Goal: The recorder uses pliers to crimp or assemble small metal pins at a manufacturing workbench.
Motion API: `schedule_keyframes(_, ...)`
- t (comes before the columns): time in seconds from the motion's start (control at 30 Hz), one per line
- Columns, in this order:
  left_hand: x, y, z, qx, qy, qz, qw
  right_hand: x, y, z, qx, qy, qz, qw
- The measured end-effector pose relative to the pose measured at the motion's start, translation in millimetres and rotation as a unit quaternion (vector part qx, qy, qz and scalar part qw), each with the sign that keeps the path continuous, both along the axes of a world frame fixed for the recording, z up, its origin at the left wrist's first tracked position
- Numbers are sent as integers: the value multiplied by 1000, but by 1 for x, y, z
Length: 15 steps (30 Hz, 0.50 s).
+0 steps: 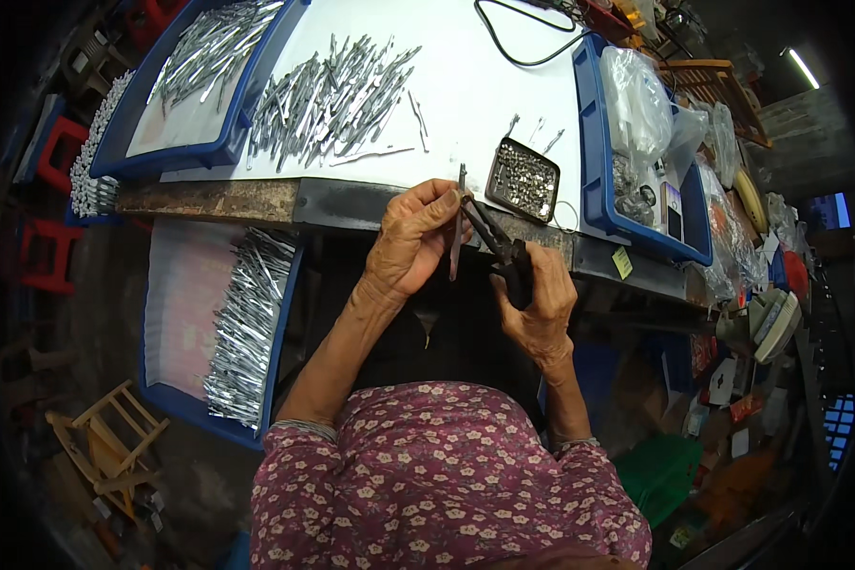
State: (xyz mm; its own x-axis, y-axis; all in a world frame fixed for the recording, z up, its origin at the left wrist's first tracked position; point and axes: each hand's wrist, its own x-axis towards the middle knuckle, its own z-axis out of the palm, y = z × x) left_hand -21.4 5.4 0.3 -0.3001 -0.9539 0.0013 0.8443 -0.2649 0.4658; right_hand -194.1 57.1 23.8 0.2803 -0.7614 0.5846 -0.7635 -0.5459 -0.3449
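Observation:
Near the table edge, my left hand (407, 242) pinches a thin, dark metal strip (456, 249) that stands roughly upright between thumb and fingers. My right hand (543, 309) is closed around dark-handled pliers (494, 237). Their slim jaws reach up to the left and meet the strip's upper part by my left fingertips; whether they grip it is too small to tell. Just beyond the pliers sits a dark square tin (518, 210) full of small metal pieces. A loose heap of silvery metal strips (332, 104) lies farther left on the white tabletop (484, 95).
A blue tray (176, 160) of strips stands at the far left. Below the table edge, another blue tray (185, 313) holds strips lined up along one side. On the right, a blue bin (591, 133) contains clear plastic bags. A black cable (518, 59) loops at the back.

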Motion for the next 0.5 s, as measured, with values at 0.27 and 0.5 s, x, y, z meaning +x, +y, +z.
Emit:
schedule_keyframes(0.27, -4, 3, -2, -4, 7, -30, 1000, -4, 3, -9, -12, 20, -9, 1000)
schedule_keyframes(0.5, -15, 9, 2, -58, -157, 105, 980, -1, 12, -6, 220, -161, 30, 962)
